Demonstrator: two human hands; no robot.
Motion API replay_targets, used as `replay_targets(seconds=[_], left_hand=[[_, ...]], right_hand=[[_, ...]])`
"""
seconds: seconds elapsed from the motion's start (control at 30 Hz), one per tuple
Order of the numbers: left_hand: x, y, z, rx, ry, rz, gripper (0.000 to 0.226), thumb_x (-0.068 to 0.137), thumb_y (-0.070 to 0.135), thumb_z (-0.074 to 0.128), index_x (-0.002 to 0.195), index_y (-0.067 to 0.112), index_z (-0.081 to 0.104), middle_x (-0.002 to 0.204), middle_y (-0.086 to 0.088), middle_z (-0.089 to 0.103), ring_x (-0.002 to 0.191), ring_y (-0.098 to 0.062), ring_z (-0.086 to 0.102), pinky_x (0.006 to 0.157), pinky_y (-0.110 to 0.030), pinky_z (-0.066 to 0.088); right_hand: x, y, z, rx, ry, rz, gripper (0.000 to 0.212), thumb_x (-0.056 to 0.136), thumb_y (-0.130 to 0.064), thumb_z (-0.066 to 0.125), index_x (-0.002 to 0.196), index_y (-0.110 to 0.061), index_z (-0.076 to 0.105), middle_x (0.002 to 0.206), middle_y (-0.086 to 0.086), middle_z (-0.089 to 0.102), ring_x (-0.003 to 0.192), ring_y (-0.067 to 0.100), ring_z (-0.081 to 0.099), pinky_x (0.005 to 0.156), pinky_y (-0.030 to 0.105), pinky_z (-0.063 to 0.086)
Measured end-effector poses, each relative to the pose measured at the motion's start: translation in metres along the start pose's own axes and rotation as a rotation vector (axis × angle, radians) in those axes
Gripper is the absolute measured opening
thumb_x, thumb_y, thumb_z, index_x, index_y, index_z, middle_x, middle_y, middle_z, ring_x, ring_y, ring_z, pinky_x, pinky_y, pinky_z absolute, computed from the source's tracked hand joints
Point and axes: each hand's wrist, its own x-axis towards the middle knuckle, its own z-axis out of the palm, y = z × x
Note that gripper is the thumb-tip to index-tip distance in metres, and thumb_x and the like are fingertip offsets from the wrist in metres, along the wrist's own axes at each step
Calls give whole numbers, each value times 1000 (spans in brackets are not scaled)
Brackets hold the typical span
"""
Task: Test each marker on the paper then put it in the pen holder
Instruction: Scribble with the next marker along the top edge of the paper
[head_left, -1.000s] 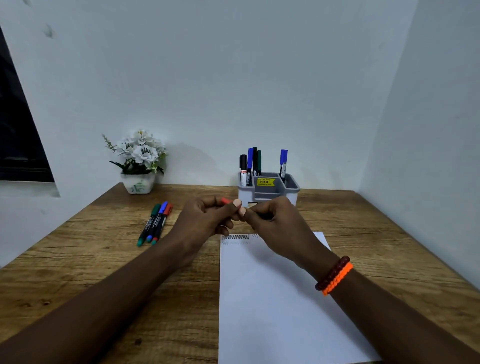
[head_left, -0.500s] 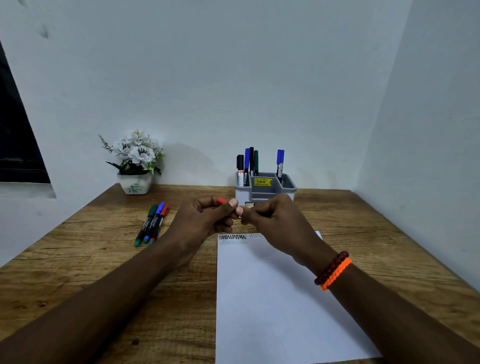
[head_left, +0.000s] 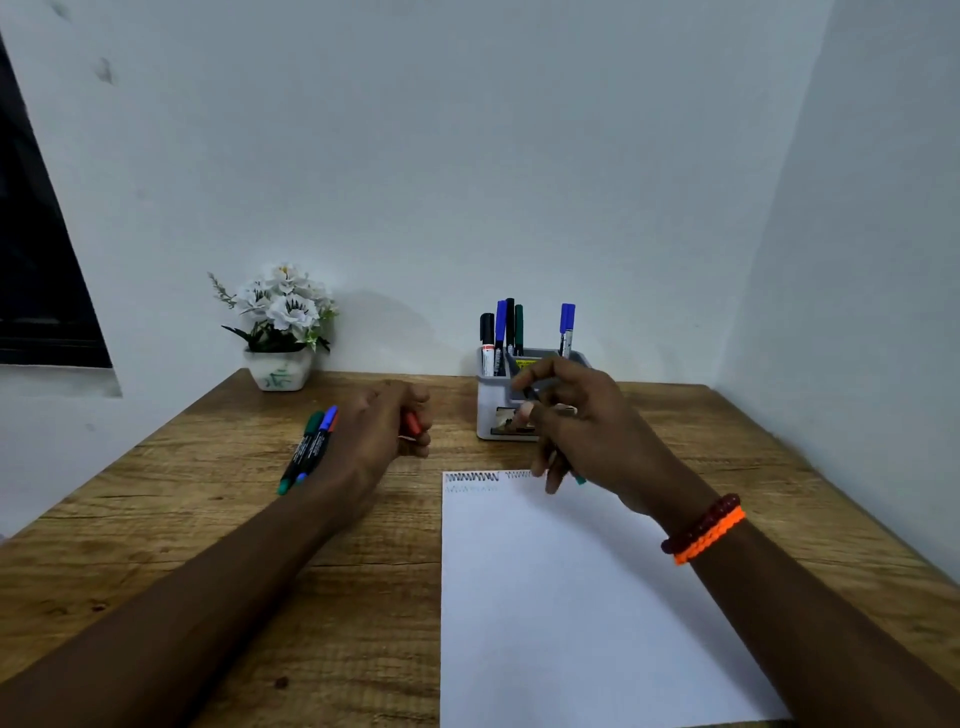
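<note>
With five markers (head_left: 501, 332) in the pen holder (head_left: 491, 410) and three (head_left: 306, 449) on the worktop (head_left: 363, 597), the right hand (head_left: 582, 431) grips an uncapped marker (head_left: 540, 395) above the paper (head_left: 571, 597); the left hand (head_left: 387, 431) clasps its red cap (head_left: 413, 423).

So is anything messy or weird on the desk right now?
Nothing stands out. The paper lies flat with neat test squiggles along its top edge, the pen holder stands upright with markers in it, and the spare markers lie side by side near the left hand. The flower pot is upright too.
</note>
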Motion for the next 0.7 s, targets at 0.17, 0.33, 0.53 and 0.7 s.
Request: replay_targets(seconds=[0.17,0.33,0.53,0.7], left_hand=[[-5,-2,-2,671,-240,351,28,100,14,49,87,25,71,75,7,62,69,-6,54,65,-30,43],[-4,-10,-2,909,-485,457,15,91,41,70,106,37,70,73,7,63,66,-4,54,60,-20,38],[-1,-13,-5,941,-523,475,35,85,49,76,115,33,72,73,10,66,67,0,59,57,-13,39],[-1,-12,-7,921,-538,458,33,83,44,79,114,36,73,76,10,67,67,-2,58,58,-15,44]], right_hand=[[0,-9,-8,562,-39,161,29,105,2,52,125,-5,73,109,19,80,82,35,78,62,36,63],[-8,9,-1,364,65,122,19,96,-23,77,102,-7,69,80,17,71,62,27,69,53,34,55],[-6,18,13,357,127,286,55,104,-56,58,110,-4,75,78,16,71,58,27,63,51,34,51],[-5,25,16,286,118,306,36,109,-30,59,103,2,77,74,19,69,51,24,62,44,30,47]])
